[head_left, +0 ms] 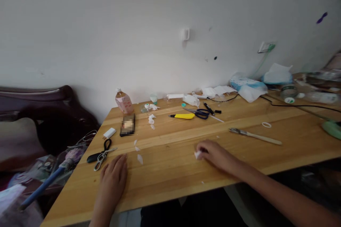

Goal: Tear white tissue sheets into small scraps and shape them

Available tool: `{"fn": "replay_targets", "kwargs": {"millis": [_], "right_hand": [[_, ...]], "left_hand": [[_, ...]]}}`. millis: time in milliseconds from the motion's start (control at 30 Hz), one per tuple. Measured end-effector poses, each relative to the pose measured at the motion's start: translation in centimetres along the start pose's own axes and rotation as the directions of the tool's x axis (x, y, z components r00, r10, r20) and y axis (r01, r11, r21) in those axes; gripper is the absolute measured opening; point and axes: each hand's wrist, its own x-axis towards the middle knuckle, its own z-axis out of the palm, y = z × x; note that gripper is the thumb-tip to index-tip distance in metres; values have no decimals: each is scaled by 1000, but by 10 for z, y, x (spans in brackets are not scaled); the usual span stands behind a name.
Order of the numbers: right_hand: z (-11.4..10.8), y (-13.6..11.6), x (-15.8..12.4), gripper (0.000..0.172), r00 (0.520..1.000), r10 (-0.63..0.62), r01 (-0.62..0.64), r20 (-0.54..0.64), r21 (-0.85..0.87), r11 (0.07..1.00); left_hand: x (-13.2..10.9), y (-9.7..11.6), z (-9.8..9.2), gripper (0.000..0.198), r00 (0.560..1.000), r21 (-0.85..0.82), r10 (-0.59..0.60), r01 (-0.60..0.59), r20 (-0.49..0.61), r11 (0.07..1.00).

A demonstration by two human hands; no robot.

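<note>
My left hand [113,175] lies flat on the wooden table [170,177], fingers stretched out, holding nothing. Close to its fingertips are small silver scissors [100,158] and black-handled scissors [97,154]. Small white scraps [140,159] lie to its right. Further right, my right hand [209,152] is closed on a small white piece [197,154] at the table surface. Beyond that hand are a yellow utility knife [183,116] and dark blue scissors [201,113]. A brush with a pale wooden handle [262,138] lies to its right.
A bottle [124,101], a phone [128,125] and a white charger [109,133] stand or lie at the back left. Tissue packs [247,87] and a black cable [298,105] are at the back right. A blue pole [44,188] leans beside the left edge.
</note>
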Motion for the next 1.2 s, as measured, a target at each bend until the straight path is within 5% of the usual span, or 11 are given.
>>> {"fn": "replay_targets", "kwargs": {"millis": [100, 200, 333, 467, 600, 700, 800, 900, 1033, 1200], "right_hand": [[-15, 16, 48, 23, 992, 82, -86, -92, -36, 996], [1, -3, 74, 25, 993, 56, -60, -106, -33, 998], [38, -43, 30, 19, 992, -127, 127, -19, 4, 992], [19, -24, -9, 23, 986, -164, 164, -11, -8, 986], [-17, 22, 35, 21, 984, -4, -8, -180, -68, 998], [-7, 23, 59, 26, 977, 16, -33, -211, -77, 996], [12, 13, 45, 24, 989, -41, 31, -140, -73, 997], [2, 23, 27, 24, 992, -31, 21, -120, -79, 997], [-24, 47, 45, 28, 971, 78, -102, -227, -97, 990], [1, 37, 56, 26, 984, 50, -68, -174, -100, 993]], "left_hand": [[2, 0, 0, 40, 1000, 4, -19, 19, 5, 1000], [2, 0, -2, 42, 999, 10, -36, 36, 11, 999], [0, 1, -5, 44, 997, 24, -74, 73, 31, 997], [-1, 5, -6, 46, 994, 28, -95, 93, 62, 995], [2, 7, -7, 48, 989, 37, -132, 130, 67, 991], [3, 6, -7, 50, 987, 42, -144, 141, 76, 989], [3, 3, -5, 52, 984, 44, -160, 157, 77, 987], [2, 0, -2, 54, 984, 40, -161, 159, 81, 987], [2, 0, -1, 56, 982, 42, -170, 167, 86, 985], [2, 1, -1, 57, 979, 44, -179, 175, 102, 984]]}}
